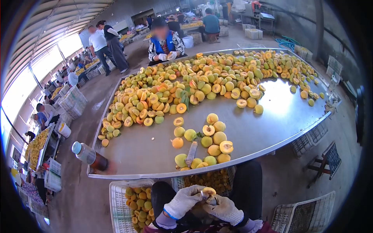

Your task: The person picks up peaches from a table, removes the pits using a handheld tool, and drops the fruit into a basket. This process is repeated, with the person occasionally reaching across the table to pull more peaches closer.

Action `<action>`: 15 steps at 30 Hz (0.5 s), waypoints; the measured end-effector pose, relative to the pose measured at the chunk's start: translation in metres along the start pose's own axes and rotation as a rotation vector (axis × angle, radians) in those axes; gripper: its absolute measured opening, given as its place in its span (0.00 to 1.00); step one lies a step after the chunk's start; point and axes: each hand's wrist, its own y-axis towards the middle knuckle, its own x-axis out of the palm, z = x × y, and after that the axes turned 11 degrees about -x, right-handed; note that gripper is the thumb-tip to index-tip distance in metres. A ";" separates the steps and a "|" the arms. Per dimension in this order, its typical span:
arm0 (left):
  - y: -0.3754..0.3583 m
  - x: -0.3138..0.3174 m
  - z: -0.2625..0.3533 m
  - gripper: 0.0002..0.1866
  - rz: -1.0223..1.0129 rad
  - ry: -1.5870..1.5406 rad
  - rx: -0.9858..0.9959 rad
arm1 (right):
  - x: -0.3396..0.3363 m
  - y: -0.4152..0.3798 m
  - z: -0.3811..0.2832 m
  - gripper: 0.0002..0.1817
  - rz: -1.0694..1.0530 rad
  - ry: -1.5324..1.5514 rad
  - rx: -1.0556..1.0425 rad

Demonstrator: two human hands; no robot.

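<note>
Above my lap, my left hand (184, 202) and my right hand (224, 210), both in white knit gloves, meet with closed fingers around a peach half (209, 191). A shiny bit of metal shows between the fingertips beside it; I cannot tell which hand holds that metal. Directly below the table edge, a crate (178, 183) with dark orange pieces sits between my knees. Just beyond my hands on the metal table (132, 155) lies a small group of whole and halved peaches (219, 137), with a grey, wrapped-looking stick (191, 152) among them.
A large heap of peaches (202, 77) spreads over the table's far side. A bottle of dark liquid (89, 156) is at the left corner. A crate of peaches (116, 206) stands at my left, another crate (278, 217) and a folding stool (328, 161) at right. A person (165, 42) sits opposite.
</note>
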 end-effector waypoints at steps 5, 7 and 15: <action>-0.001 -0.001 -0.003 0.17 0.235 0.509 0.199 | 0.005 -0.001 0.004 0.14 0.127 -0.174 -0.197; 0.005 -0.015 -0.018 0.16 0.025 0.159 0.045 | 0.001 -0.007 -0.018 0.10 0.068 0.373 0.076; 0.028 -0.021 -0.002 0.22 0.349 0.847 0.265 | -0.065 0.016 -0.029 0.13 0.303 0.510 -0.036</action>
